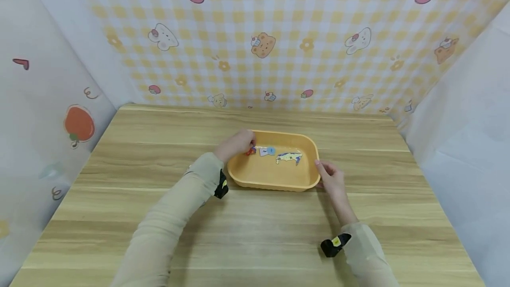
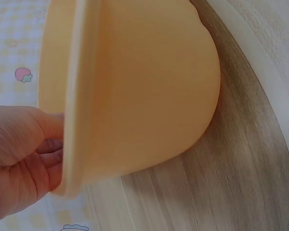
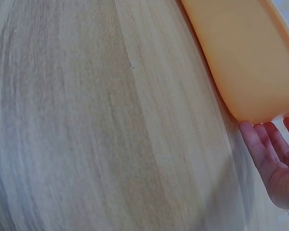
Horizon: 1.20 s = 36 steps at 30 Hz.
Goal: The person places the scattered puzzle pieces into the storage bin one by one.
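A shallow yellow-orange plastic tray (image 1: 275, 187) sits on the table in the head view. My left hand (image 1: 239, 141) reaches over its left end with fingers bent down inside. A small red and blue piece (image 1: 251, 150) is right at those fingertips; I cannot tell whether they pinch it. In the left wrist view the tray's rim (image 2: 74, 120) hides the ends of the fingers of the left hand (image 2: 19, 154). At the tray's right end my right hand (image 1: 331, 178) holds the side, thumb at the rim and fingers against the outer wall (image 3: 253, 91).
Inside the tray lie a small white and blue piece (image 1: 266, 151) and a cream and purple animal-shaped cutout (image 1: 289, 157). The wood-grain table (image 1: 255, 234) extends around the tray. Behind it hangs a checked cloth (image 1: 287, 70), with white sheets at both sides.
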Available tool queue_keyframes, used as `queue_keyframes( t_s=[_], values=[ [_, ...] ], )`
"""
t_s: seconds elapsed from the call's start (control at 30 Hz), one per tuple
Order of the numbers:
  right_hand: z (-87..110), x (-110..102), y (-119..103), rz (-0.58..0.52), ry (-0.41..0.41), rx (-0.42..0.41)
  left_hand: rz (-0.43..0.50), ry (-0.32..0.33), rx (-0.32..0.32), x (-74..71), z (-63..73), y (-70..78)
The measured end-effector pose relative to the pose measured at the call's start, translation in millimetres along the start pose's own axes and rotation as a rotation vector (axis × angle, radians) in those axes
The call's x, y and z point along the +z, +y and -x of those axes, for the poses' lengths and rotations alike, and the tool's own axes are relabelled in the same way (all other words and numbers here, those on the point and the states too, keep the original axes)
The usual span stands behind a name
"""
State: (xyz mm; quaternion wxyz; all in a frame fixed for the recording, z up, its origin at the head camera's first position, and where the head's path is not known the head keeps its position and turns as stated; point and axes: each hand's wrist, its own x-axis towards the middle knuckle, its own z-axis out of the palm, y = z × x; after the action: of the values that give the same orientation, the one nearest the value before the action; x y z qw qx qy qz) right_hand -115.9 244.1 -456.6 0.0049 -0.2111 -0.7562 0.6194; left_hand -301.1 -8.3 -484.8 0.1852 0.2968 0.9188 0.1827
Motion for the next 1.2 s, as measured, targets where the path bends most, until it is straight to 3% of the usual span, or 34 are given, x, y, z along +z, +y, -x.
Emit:
queue_keyframes(
  t_s=[0.03, 0.07, 0.1, 0.17, 0.2, 0.37, 0.4, 0.43, 0.5, 0.6, 0.7, 0.77, 0.83, 0.97, 1.07, 1.2],
  values=[
    [0.0, 0, 0, -0.001, -0.001, 0.001, -0.011, 0.001, -0.009, -5.8, 7.5, 9.2],
    [-0.1, 0, 0, 0.003, 0.001, 0.004, -0.019, -0.044, -0.052, -15.5, 16.9, 23.2],
    [-0.2, 1, 0, 0.005, 0.003, 0.006, -0.032, -0.034, -0.042, -20.3, 25.8, 32.4],
    [-0.4, 0, 0, 0.001, 0.002, 0.006, -0.039, -0.072, -0.087, -27.3, 32.1, 44.1],
    [-0.6, 0, 1, -0.003, 0.000, 0.006, -0.048, -0.062, -0.076, -27.4, 35.0, 46.6],
    [-0.1, 1, 0, -0.003, -0.007, 0.001, -0.010, 0.089, 0.056, 11.6, -3.2, -9.4],
    [0.0, 1, -1, -0.002, -0.006, 0.002, -0.005, 0.099, 0.065, 9.0, 3.2, -6.0],
    [0.1, 1, -1, -0.001, -0.005, 0.001, 0.022, 0.089, 0.050, 9.3, 1.3, -9.3],
    [0.4, 1, -1, 0.005, 0.000, 0.000, 0.064, 0.044, -0.003, -7.6, 21.7, 8.9],
    [0.7, 0, -1, 0.009, -0.004, -0.006, 0.114, 0.057, -0.007, -35.6, 61.3, 38.5],
    [1.2, 0, -1, 0.007, -0.006, -0.018, 0.178, 0.140, 0.035, -46.5, 82.0, 41.8],
    [1.8, 0, -1, -0.004, -0.008, -0.025, 0.218, 0.201, 0.049, -50.8, 94.9, 39.0],
    [2.1, 0, 0, -0.016, -0.008, -0.032, 0.280, 0.246, 0.022, -53.5, 106.0, 34.5],
    [2.9, 0, 0, -0.021, -0.010, -0.029, 0.345, 0.310, 0.015, -52.4, 123.3, 16.2],
    [3.6, 0, -1, -0.012, -0.009, -0.026, 0.352, 0.313, 0.016, -49.0, 136.5, 1.9],
    [4.7, 2, -1, -0.008, -0.011, -0.028, 0.361, 0.264, -0.016, -43.3, 152.5, -15.3]
  ],
)
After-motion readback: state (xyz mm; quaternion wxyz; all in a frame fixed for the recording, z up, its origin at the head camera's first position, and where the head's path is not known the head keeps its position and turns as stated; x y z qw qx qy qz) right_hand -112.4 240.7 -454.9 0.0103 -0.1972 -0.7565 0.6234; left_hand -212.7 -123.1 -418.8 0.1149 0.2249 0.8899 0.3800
